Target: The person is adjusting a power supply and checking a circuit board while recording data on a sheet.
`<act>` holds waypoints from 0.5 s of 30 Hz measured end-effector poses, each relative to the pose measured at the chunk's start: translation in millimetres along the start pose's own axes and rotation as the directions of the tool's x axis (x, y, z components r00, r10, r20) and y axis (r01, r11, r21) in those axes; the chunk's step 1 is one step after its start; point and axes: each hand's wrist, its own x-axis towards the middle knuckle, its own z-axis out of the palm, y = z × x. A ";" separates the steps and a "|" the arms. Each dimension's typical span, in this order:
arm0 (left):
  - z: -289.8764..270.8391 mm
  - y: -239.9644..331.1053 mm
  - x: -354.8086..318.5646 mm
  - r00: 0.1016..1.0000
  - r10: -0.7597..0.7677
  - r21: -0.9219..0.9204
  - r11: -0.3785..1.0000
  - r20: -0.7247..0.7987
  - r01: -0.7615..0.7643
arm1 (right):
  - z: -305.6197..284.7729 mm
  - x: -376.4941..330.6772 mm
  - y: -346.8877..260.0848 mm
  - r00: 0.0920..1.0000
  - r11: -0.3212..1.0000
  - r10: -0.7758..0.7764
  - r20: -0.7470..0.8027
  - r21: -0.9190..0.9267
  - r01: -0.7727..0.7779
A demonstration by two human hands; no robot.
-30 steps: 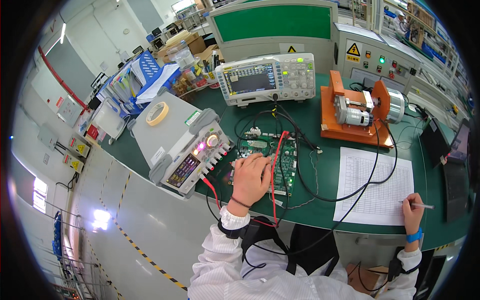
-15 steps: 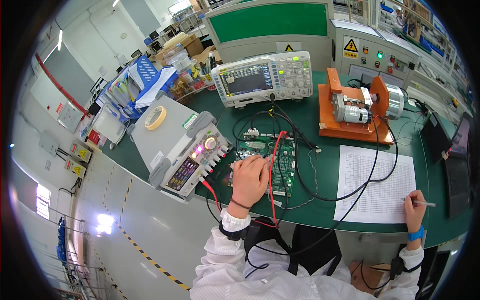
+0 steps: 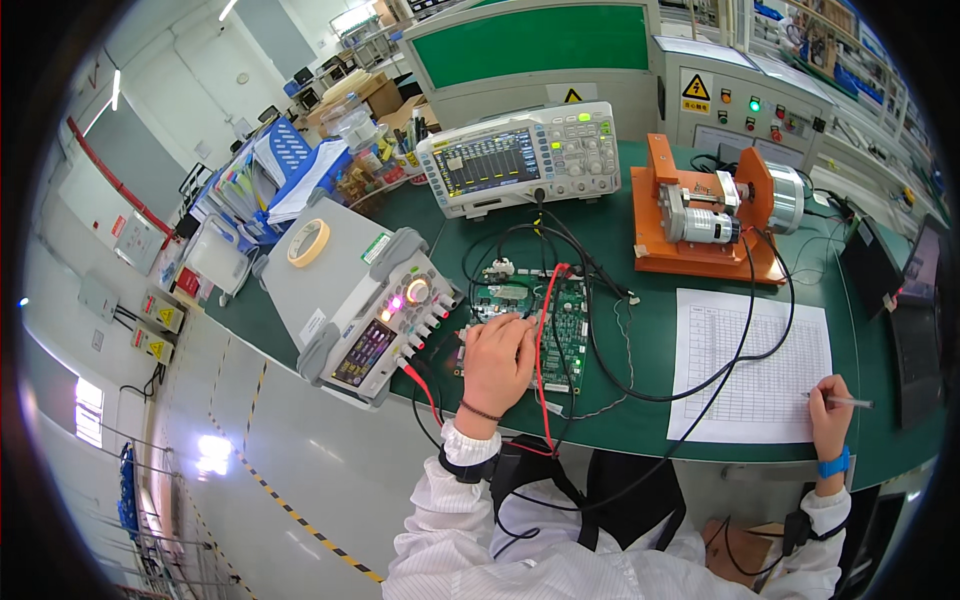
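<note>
My left hand (image 3: 497, 362) rests over the left part of a green circuit board (image 3: 560, 345), palm down. Its fingers are bent and close together at the board; what they hold, if anything, is hidden beneath them. A red lead (image 3: 541, 375) passes just right of that hand, clipped near the board's top edge. At the right, my right hand (image 3: 828, 412) is closed on a pen (image 3: 855, 403), at the right margin of a printed table sheet (image 3: 745, 400). An oscilloscope (image 3: 520, 160) behind the board shows a yellow trace with several pulses.
Left of the board stands a bench power supply (image 3: 350, 300) with a tape roll (image 3: 308, 243) on top. An orange motor rig (image 3: 700, 220) sits behind the sheet, and a laptop (image 3: 915, 340) at far right. Black cables (image 3: 650, 398) loop over board and sheet.
The oscilloscope screen now shows a pulsed yellow trace where half a second ago no such pulses appeared. Both hands stay in place; the view has shifted slightly.
</note>
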 end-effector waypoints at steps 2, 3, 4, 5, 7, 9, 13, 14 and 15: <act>0.6 -1.0 -0.3 1.000 -0.006 -0.005 1.000 0.002 0.006 | -0.4 0.3 2.4 1.000 1.000 -0.008 -0.004 -0.009 0.008; 0.9 -0.8 -0.1 1.000 -0.005 -0.005 1.000 0.002 0.005 | -0.5 0.2 3.2 1.000 1.000 -0.017 -0.008 -0.019 0.017; 1.3 -0.3 0.1 1.000 -0.005 -0.008 1.000 0.001 0.005 | -0.3 0.0 2.8 1.000 1.000 -0.016 -0.009 -0.019 0.016; 1.5 0.1 0.2 1.000 -0.006 -0.010 1.000 -0.001 0.006 | -0.4 -0.1 2.0 1.000 1.000 -0.020 -0.010 -0.023 0.020; 2.0 -0.1 0.3 1.000 -0.004 -0.008 1.000 -0.001 0.004 | -0.5 -0.3 0.6 1.000 0.999 -0.023 -0.012 -0.027 0.022; 1.8 -0.4 -0.3 1.000 -0.002 -0.004 1.000 -0.001 0.002 | -0.1 -0.4 -0.2 1.000 1.000 0.001 -0.009 -0.020 -0.001; 0.8 -0.3 -0.2 1.000 -0.006 -0.008 1.000 0.004 0.006 | -1.2 -0.5 3.3 1.000 1.000 0.000 -0.007 -0.022 0.000; 0.8 -0.1 -0.2 1.000 -0.007 -0.009 1.000 0.008 0.007 | -1.3 -0.4 3.8 1.000 1.000 0.001 -0.005 -0.018 -0.001; 0.9 -0.1 -0.3 1.000 -0.007 -0.009 1.000 0.008 0.007 | -1.4 -0.3 4.3 1.000 1.000 0.001 -0.002 -0.014 -0.001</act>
